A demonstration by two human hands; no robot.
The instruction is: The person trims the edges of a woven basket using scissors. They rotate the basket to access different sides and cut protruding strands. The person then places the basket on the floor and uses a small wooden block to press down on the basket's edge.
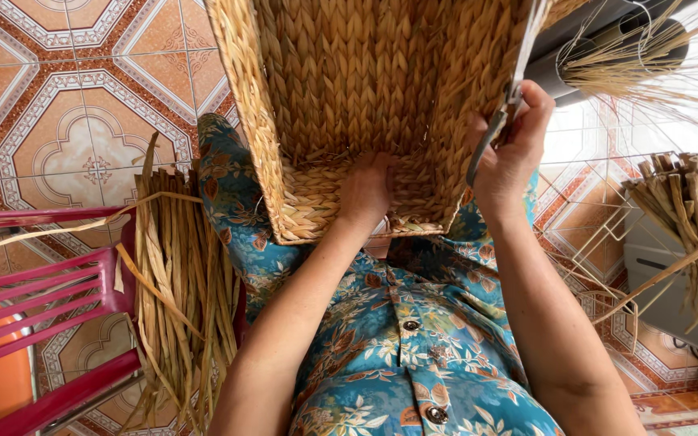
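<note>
while the woven basket (365, 105) rests tipped on our lap with its mouth toward us, we reach our left hand (365, 192) inside, pressing flat against its bottom edge, likely to steady it. our right hand (510, 153) closes around scissors (501, 121) held at the basket's right rim, blades up. dried reeds (179, 299) lie on the tiled floor (66, 105) by a red plastic chair (34, 315); another bundle (692, 218) stands right.

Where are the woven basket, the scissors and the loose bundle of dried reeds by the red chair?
woven basket (349, 73): head view, inner braided wall.
scissors (488, 139): head view, grey handle in the right hand.
bundle of dried reeds (179, 282): head view, middle of strands.
</note>
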